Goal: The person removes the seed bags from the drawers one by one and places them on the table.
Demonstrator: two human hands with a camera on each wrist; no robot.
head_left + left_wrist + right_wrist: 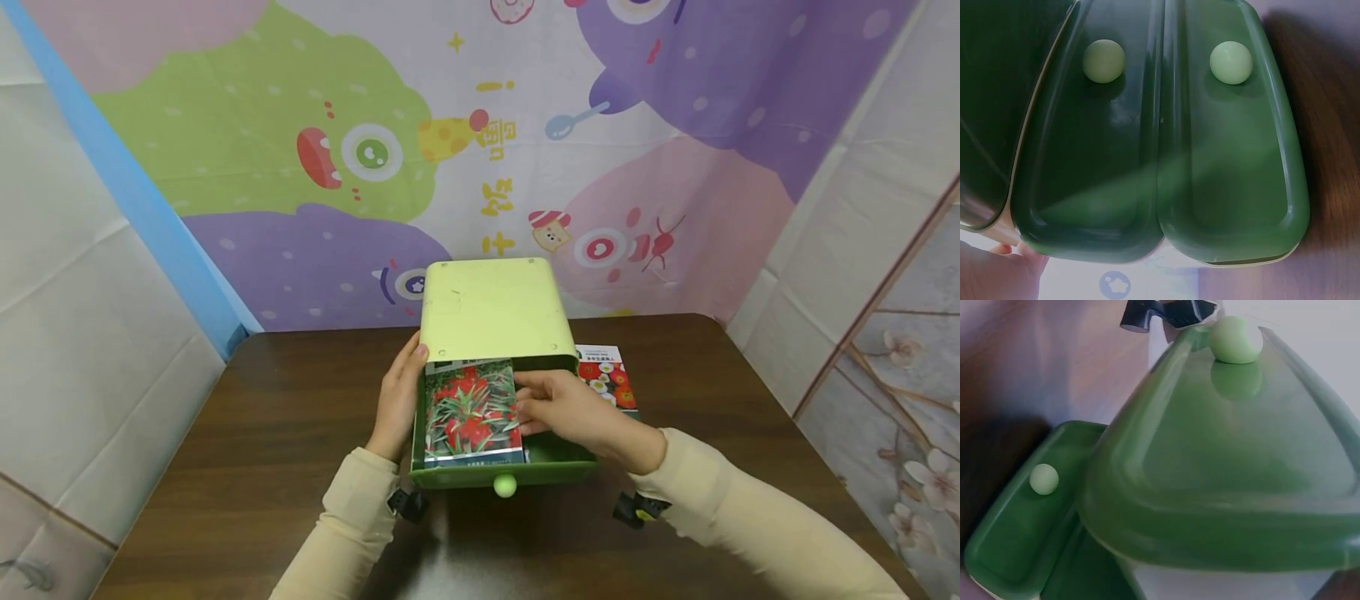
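A small drawer cabinet [495, 304] with a pale yellow-green top stands on the table. Its green top drawer [457, 477], with a round light-green knob [505, 486], is pulled out. In the drawer lies a packet with a picture of red flowers [471, 408], its far edge close to the cabinet's opening. My right hand [566, 406] reaches into the drawer and pinches the packet's right edge with bent fingers. My left hand [397, 398] rests along the cabinet's left side; the left wrist view shows only part of that hand [1000, 269].
Another flower packet [609, 379] lies on the table right of the cabinet, partly hidden. Below the pulled-out drawer, two closed drawers [1100, 156] with round knobs show in the left wrist view. A cartoon cloth [360, 100] hangs behind the brown table [300, 417].
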